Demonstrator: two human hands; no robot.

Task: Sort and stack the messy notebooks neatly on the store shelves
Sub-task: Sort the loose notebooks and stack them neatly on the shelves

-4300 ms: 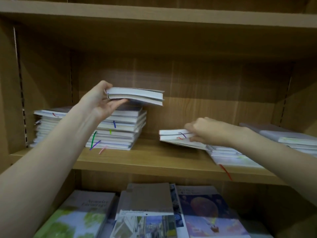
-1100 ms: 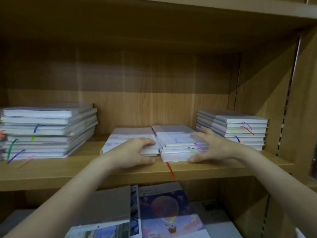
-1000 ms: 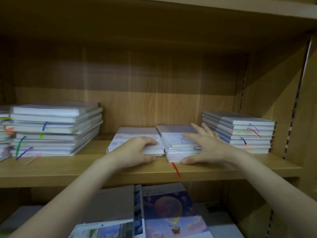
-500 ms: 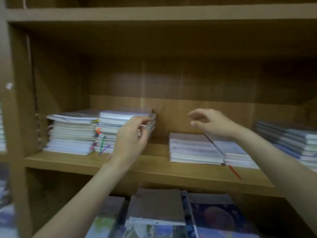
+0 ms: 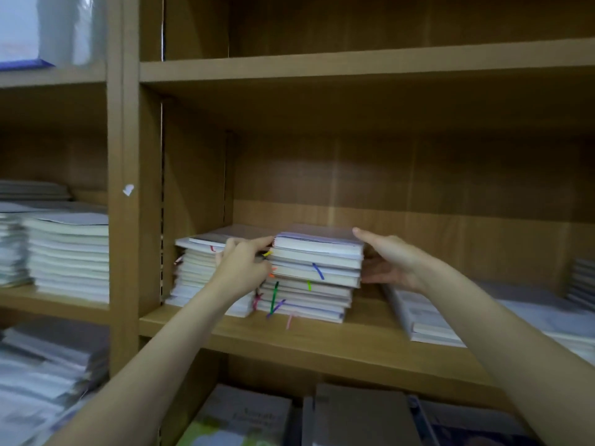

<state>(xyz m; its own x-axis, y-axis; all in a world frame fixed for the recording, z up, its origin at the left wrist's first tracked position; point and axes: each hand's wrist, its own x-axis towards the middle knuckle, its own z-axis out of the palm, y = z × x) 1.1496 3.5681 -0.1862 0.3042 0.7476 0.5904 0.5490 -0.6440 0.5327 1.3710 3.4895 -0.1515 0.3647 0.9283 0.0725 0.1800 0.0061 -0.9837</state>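
Far left of the fingers, in the neighbouring bay: tall pale stacks (image 5: 69,255) already sitting fairly square on their own shelf. Just left of the left hand (image 5: 240,268): a notebook pile (image 5: 199,272) hard against the divider, its top copies skewed and overhanging. Left hand's fingers (image 5: 257,244) curled onto the left edge of the ribboned stack (image 5: 314,272), pinching near its top books, the thumb hidden. Between the two hands: that stack itself, resting on the shelf (image 5: 322,336), coloured ribbon markers dangling from its front, upper books sitting proud of the lower ones. Right hand (image 5: 391,263) flat against the stack's right side, fingers (image 5: 365,235) straight and reaching to the top corner, pressing rather than gripping. Right of those fingers: low, spread-out notebooks (image 5: 428,320) lying loosely, blurred, and a further stack (image 5: 582,284) at the frame edge. Judged roughly midway: piles formed, this one being squared between both palms; still left, seemingly, the skewed left pile and the loose books on the right. Lower-shelf books (image 5: 357,416) beneath the fingers, untouched.
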